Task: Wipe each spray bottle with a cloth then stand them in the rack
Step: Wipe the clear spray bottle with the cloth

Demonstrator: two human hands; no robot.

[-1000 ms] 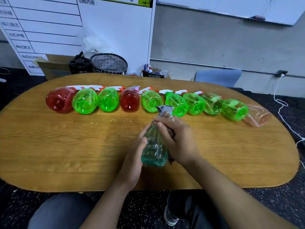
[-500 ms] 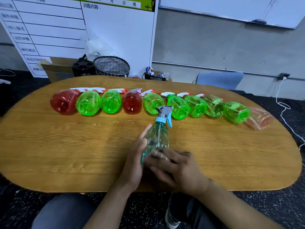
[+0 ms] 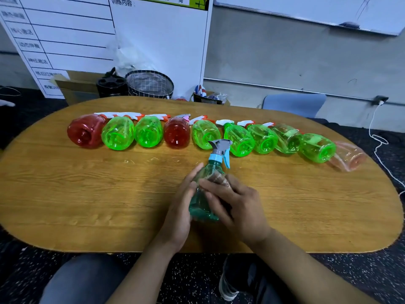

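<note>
A teal spray bottle (image 3: 202,207) with a grey and blue trigger head (image 3: 219,150) stands tilted near the middle of the wooden table (image 3: 87,205). My left hand (image 3: 179,207) holds its left side, thumb on the front. My right hand (image 3: 236,205) lies over the front with fingers spread flat across the body. Something dark shows under that palm; I cannot tell whether it is a cloth. Behind, a row of bottles lies on its side: red (image 3: 85,131), green (image 3: 118,133), red (image 3: 176,132), several more green (image 3: 265,139) and a pale pink one (image 3: 348,155).
Past the far table edge stand a black holder with round holes (image 3: 111,84), a wire-patterned basket (image 3: 150,84) and a cardboard box (image 3: 76,88). A blue chair back (image 3: 293,104) is at the far right, and a white cable (image 3: 379,143) hangs by the table's right end.
My right hand slid from the bottle's neck down to its base, then back up to the middle. The trigger head is uncovered now. My left hand kept its hold.
</note>
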